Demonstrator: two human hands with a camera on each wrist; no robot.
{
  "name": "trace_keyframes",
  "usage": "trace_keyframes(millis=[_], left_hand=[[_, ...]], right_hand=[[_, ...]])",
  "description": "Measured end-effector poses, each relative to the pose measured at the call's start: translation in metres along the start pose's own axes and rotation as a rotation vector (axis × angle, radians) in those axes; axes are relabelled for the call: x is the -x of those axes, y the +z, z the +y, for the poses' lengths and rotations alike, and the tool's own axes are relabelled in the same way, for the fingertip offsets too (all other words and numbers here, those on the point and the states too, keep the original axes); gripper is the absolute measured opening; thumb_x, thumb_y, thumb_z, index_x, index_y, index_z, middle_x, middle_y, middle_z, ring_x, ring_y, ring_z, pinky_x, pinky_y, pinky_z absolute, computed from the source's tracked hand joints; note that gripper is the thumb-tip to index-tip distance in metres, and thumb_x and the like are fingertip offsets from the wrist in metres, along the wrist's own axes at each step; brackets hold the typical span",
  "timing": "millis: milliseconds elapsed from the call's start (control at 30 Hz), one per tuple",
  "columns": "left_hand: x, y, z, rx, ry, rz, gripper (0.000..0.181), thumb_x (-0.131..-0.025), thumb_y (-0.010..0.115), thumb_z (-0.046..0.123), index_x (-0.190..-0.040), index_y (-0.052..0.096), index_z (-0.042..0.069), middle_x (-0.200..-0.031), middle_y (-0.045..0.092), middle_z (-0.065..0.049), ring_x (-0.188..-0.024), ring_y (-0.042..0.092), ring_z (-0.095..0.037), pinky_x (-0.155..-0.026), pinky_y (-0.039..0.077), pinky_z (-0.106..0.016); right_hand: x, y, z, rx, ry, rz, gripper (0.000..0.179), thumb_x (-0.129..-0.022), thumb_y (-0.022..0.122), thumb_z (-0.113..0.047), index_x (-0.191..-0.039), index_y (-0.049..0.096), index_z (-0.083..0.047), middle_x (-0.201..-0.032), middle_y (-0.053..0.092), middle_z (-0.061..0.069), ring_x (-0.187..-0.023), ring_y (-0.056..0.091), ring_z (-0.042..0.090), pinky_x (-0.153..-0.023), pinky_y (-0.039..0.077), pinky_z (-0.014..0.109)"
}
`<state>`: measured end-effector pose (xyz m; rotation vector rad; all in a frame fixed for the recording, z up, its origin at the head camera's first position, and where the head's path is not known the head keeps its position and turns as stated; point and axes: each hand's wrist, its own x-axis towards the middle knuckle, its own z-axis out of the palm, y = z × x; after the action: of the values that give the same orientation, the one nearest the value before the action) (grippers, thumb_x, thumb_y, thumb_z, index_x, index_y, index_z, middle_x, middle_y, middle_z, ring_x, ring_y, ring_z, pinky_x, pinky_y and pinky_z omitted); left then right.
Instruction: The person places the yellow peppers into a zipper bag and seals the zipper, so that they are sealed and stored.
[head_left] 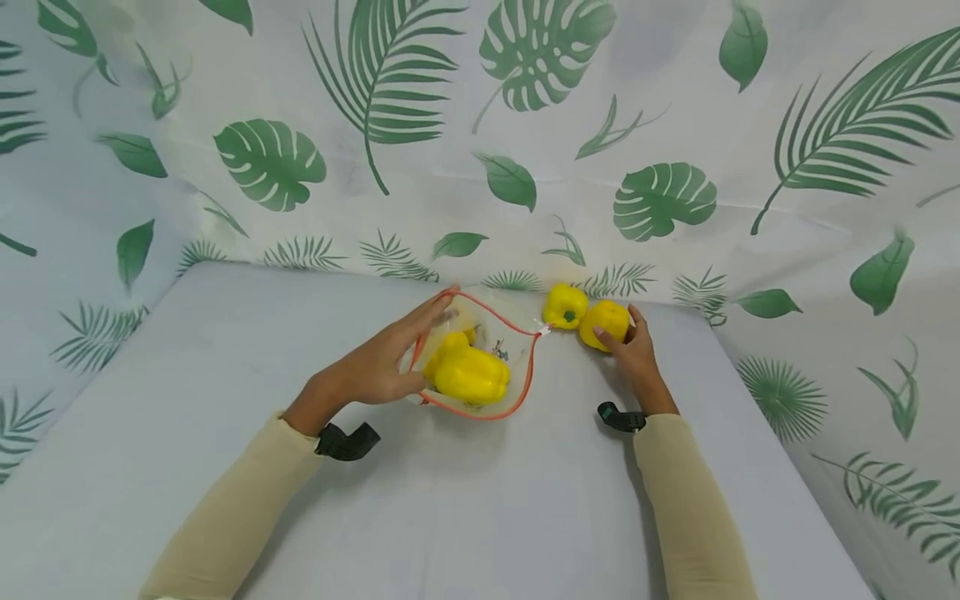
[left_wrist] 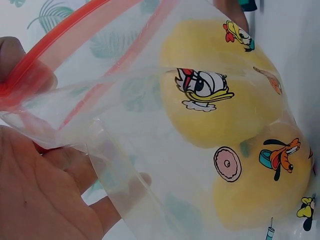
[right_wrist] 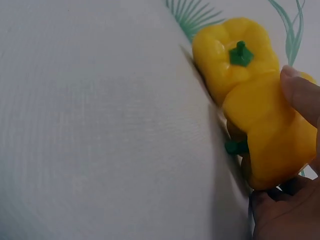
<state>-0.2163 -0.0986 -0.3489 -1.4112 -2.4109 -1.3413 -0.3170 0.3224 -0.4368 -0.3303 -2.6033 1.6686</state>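
A clear zip bag with a red-orange rim and printed cartoon figures gapes toward me at mid-table. Inside lie yellow bell peppers, their outlines blurred through the plastic in the left wrist view. My left hand grips the bag's left edge, thumb in front and fingers behind. To the right, my right hand holds another yellow bell pepper between thumb and fingers; its green stem points down toward the table. Touching it is a further yellow pepper, its green stem facing me.
The table has a plain white cover. Behind it and along both sides hangs a white cloth wall printed with green leaves. Each wrist wears a black camera mount.
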Motion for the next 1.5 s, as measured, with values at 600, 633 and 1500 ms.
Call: trace_keyframes(millis=[600, 633, 1500], left_hand=[[0.0, 0.002, 0.0, -0.017, -0.021, 0.0, 0.098, -0.071, 0.052, -0.005, -0.157, 0.005, 0.008, -0.163, 0.003, -0.003, -0.146, 0.011, -0.017, -0.115, 0.017, -0.044], [0.0, 0.001, 0.001, -0.02, -0.022, 0.002, 0.098, -0.071, 0.052, -0.004, -0.157, 0.005, 0.008, -0.163, 0.003, -0.003, -0.146, 0.01, -0.018, -0.115, 0.017, -0.044], [-0.001, 0.005, -0.001, 0.015, -0.011, 0.012, 0.1, -0.071, 0.052, -0.006, -0.157, 0.005, 0.011, -0.163, 0.003, 0.0, -0.146, 0.014, -0.018, -0.114, 0.02, -0.045]], right_hand=[[0.012, -0.005, 0.0, 0.046, 0.001, 0.053, 0.093, -0.085, 0.067, -0.052, -0.157, 0.018, -0.016, -0.154, 0.031, 0.015, -0.136, 0.033, 0.031, -0.112, 0.026, 0.044], [0.013, -0.005, 0.0, 0.042, 0.001, 0.055, 0.094, -0.085, 0.066, -0.052, -0.157, 0.018, -0.016, -0.154, 0.031, 0.015, -0.136, 0.033, 0.031, -0.112, 0.027, 0.045], [0.052, -0.001, -0.038, -0.109, -0.177, -0.021, 0.087, -0.085, 0.069, -0.047, -0.155, 0.027, -0.017, -0.145, 0.043, 0.01, -0.125, 0.046, 0.024, -0.105, 0.038, 0.037]])
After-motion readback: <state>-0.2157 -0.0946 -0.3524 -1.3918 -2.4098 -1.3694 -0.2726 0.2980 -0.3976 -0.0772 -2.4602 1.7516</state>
